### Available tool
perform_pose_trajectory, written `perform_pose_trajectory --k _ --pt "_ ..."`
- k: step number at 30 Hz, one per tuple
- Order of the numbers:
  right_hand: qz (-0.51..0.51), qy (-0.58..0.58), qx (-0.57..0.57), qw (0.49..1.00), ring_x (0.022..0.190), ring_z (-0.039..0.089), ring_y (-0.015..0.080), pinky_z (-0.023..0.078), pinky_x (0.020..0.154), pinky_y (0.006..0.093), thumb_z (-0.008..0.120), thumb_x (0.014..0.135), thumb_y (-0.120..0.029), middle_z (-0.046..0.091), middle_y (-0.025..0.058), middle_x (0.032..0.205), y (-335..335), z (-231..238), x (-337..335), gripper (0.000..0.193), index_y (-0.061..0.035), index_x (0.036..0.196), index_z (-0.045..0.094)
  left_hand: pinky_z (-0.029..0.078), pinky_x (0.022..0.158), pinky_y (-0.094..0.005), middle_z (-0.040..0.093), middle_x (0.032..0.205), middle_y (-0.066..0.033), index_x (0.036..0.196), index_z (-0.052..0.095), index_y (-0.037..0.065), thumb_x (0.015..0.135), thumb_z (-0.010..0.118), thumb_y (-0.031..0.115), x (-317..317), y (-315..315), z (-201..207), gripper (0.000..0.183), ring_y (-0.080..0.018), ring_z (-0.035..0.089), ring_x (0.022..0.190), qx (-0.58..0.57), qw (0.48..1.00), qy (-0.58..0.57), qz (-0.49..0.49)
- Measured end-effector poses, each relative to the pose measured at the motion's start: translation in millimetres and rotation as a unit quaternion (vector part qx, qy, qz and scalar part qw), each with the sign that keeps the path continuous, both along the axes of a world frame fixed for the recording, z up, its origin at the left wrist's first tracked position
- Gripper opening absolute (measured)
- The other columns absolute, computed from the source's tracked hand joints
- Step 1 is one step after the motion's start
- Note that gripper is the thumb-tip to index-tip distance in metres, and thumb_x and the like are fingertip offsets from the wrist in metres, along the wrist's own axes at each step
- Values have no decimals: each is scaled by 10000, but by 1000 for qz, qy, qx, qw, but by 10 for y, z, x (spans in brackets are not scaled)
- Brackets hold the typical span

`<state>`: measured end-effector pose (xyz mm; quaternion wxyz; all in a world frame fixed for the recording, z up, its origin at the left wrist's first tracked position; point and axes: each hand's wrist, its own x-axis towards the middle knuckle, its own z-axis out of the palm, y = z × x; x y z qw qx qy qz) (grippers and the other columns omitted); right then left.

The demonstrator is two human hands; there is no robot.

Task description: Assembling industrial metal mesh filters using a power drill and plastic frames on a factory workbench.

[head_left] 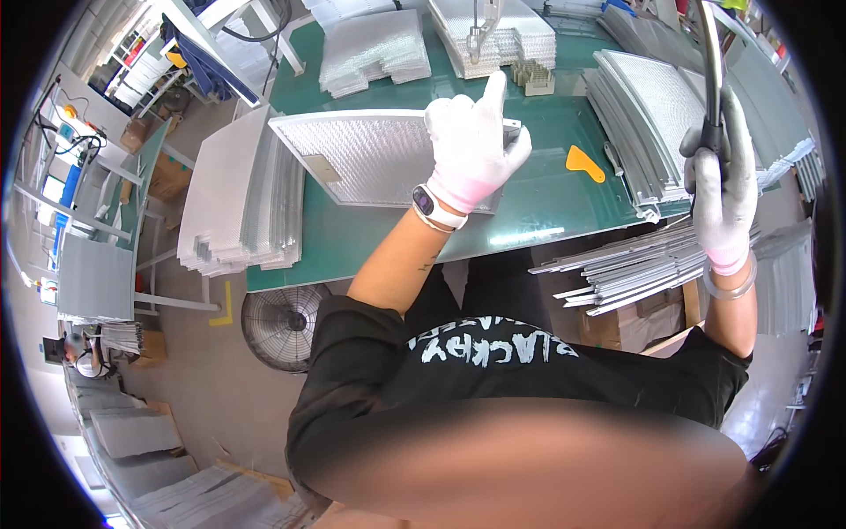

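Observation:
My left hand (476, 132), in a white glove, is at the right end of a silver framed mesh panel (379, 145). The panel leans at a tilt over the green table, and its corner shows between my thumb and index finger. That index finger points away from me; the other fingers are partly hidden. My right hand (723, 194), also gloved, is raised at the right, closed round the black grip of a long grey metal lever (712, 79). A yellow scraper (585, 164) lies on the table between my hands.
Stacked mesh panels stand at the left (233, 194), far middle (374, 53) and right (652, 123) of the green table (397, 244). A small metal block (533, 79) sits at the far side. Metal strips (626, 264) lie below the front edge. A floor fan (282, 326) stands lower left.

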<state>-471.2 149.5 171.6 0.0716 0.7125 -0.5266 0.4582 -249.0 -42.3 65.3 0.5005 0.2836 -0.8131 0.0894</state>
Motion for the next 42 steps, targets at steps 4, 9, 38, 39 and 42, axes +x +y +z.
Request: perform_pose_trajectory --k 4,9,38,39,42 --pt "-32 180 -4 983 786 587 113 505 725 258 524 988 -92 617 87 940 -58 106 -8 518 3 1481 397 352 729 -418 495 703 -51 1248 556 13 683 732 258 -25 -76 -93 641 -232 498 702 -52 998 36 -19" --pt "33 -41 -47 998 768 587 149 519 746 296 509 982 -87 634 111 954 -56 -279 138 502 -5 1469 417 335 764 -407 509 814 -33 1303 495 20 691 751 237 -55 -90 -113 698 -221 463 749 -78 996 42 -24" --pt "-14 47 -298 953 1274 473 305 347 1099 408 685 890 -275 485 205 1395 -2183 791 702 697 -28 1469 385 406 723 -396 608 882 -50 956 644 76 712 790 292 136 77 50 357 -241 586 792 2 996 -38 -76" --pt "39 -21 -222 974 1246 495 303 379 1064 414 696 881 -280 518 207 1343 -2372 1029 704 675 -6 1430 416 401 709 -393 585 825 -40 937 645 81 708 793 285 93 65 53 340 -237 576 761 -21 997 -27 -69" --pt "96 -114 -212 966 1115 568 265 454 951 381 686 892 -269 594 170 1191 -2640 1060 855 560 16 1335 494 393 688 -389 548 746 -29 909 647 89 699 799 279 35 -24 24 322 -233 557 713 -43 998 -7 -52"
